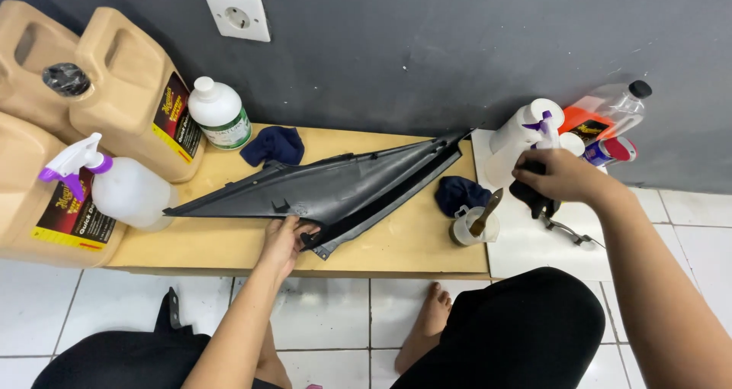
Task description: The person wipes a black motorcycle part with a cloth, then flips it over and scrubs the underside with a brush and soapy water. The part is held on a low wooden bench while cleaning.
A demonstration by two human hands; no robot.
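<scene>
1. My left hand is closed on the near edge of the long black plastic trim panel, fingers curled over its lip. The panel lies flat along the low wooden board, its pointed ends running from beside the left spray bottle up toward the wall at the right.

2. My right hand is wrapped around a small dark applicator pad or cloth, at the foot of the white spray bottle with purple trigger on the white board. Whether the fingers also touch that bottle I cannot tell.

3. Step in hand, as I judge it: steadying the panel with one hand while fetching the applicator with the other. No product is visible on the panel surface from this view.

4. The next move, in my judgement, calls for carrying the pad across to the panel without knocking the small cup with a brush or the dark blue cloth, both lying between the right hand and the panel.

5. The left hold should stay firm; the panel is thin and long and would likely pivot under wiping pressure.

6. Also noted: a second blue cloth, a white bottle with green label, three tan jugs at left, a clear bottle of orange liquid at right.
</scene>
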